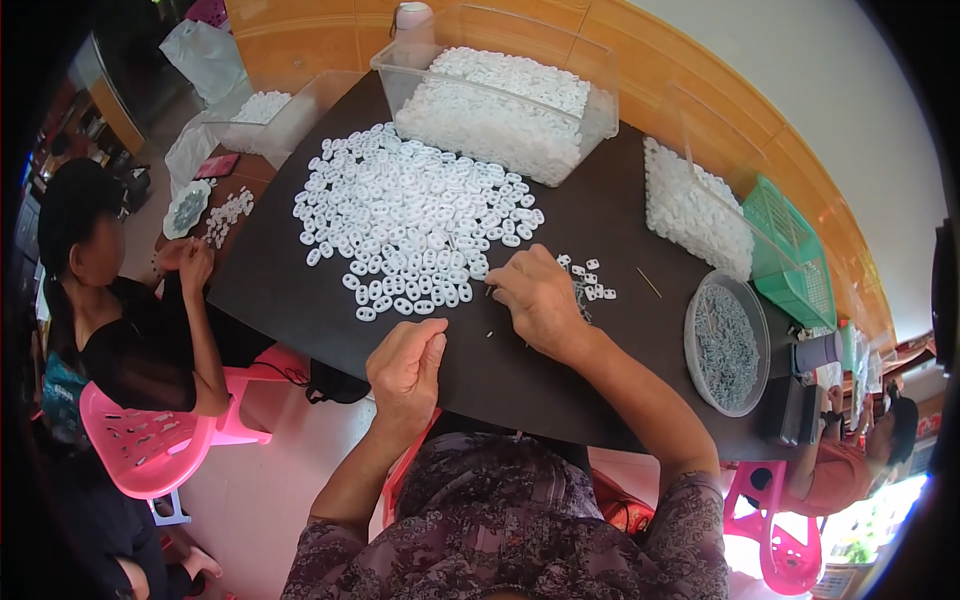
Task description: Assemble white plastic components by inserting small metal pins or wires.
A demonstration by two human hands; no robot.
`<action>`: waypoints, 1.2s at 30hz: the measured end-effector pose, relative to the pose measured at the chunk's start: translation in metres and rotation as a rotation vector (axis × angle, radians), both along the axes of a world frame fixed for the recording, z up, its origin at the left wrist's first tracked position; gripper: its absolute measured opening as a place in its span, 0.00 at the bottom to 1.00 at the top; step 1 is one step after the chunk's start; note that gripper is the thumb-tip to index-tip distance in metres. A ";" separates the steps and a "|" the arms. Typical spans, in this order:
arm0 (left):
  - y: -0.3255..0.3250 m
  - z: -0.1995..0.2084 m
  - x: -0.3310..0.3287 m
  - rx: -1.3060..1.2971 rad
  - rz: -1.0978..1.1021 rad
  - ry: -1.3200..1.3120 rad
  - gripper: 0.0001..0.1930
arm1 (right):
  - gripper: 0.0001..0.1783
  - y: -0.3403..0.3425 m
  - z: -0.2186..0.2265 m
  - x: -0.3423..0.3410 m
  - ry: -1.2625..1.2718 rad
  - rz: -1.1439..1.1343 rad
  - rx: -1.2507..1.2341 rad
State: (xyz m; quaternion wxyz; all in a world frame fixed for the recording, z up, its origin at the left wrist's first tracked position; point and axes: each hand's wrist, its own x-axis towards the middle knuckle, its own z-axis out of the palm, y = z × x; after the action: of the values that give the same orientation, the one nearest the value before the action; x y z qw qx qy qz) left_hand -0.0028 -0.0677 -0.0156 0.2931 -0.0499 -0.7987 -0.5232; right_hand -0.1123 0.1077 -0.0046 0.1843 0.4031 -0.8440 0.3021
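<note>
A wide pile of white oval plastic pieces with two holes each (400, 205) covers the dark table (300, 300). Just below its near edge is my left hand (405, 370), closed with thumb against fingers; whatever it may hold is hidden. My right hand (540, 300) reaches over the tabletop at the pile's right side, fingertips pinched and pointing down. Anything between them is too small to name. Beyond that hand lie a few small white rectangular pieces (597, 292), beside some grey metal bits (581, 290) partly covered by the hand.
A clear bin of white pieces (500, 110) stands at the back, another clear bin (695, 205) to its right. Farther right are a green basket (800, 260), a round tub of metal parts (728, 345) and a thin brass-coloured stick (650, 283). A co-worker (130, 300) sits at left.
</note>
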 end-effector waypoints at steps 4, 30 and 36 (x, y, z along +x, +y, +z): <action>0.000 0.003 -0.001 -0.013 -0.009 -0.003 0.05 | 0.08 -0.002 -0.005 -0.002 0.025 0.022 0.032; 0.065 0.019 -0.143 -0.743 -0.317 0.128 0.08 | 0.10 0.082 0.051 0.071 -0.108 -0.233 -0.176; 0.070 0.017 -0.159 -0.961 -0.398 0.072 0.07 | 0.09 0.084 0.049 0.076 -0.122 -0.230 -0.228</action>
State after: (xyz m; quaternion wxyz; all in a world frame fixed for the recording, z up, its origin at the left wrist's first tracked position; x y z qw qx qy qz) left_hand -0.1616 0.0018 0.0009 0.1592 -0.3476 -0.9132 -0.1412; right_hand -0.0363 0.1917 0.0443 0.2109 0.2612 -0.8544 0.3966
